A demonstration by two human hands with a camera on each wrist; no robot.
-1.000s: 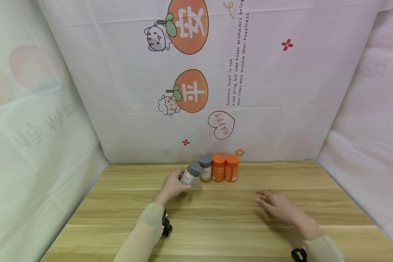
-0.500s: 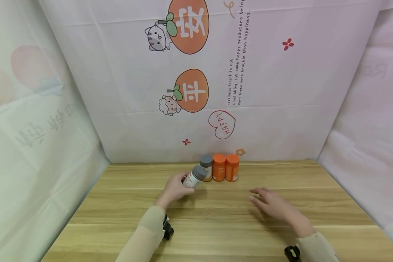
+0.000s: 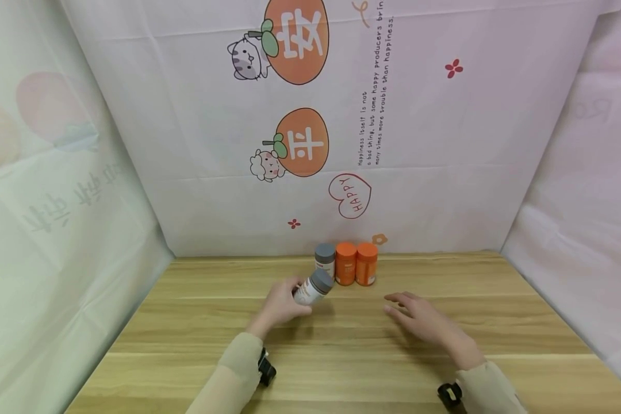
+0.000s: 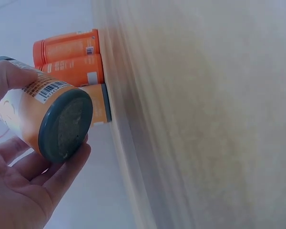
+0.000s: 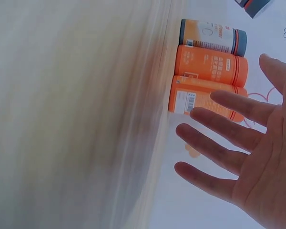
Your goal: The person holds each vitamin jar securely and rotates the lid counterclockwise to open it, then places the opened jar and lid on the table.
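My left hand [image 3: 281, 305] grips a grey-capped bottle [image 3: 310, 290] with a white and orange label, tilted so its cap leans right. In the left wrist view the grey base and a barcode of this held bottle [image 4: 62, 119] face the camera, with the thumb on one side and fingers on the other. Behind it stands a second grey-capped bottle [image 3: 324, 257], partly hidden in the head view. Two orange bottles, a middle one [image 3: 345, 264] and a right one [image 3: 366, 264], stand beside it in a row. My right hand [image 3: 419, 317] hovers to their right, fingers spread, holding nothing.
The wooden table [image 3: 362, 368] meets a white printed cloth [image 3: 424, 201] that hangs just behind the bottle row. More cloth hangs along the left [image 3: 108, 230] and right sides. Each wrist wears a small black camera.
The held bottle has moved right and nearer to me, tilting further, and now overlaps the standing grey-capped one. My right hand has drifted left toward the row.
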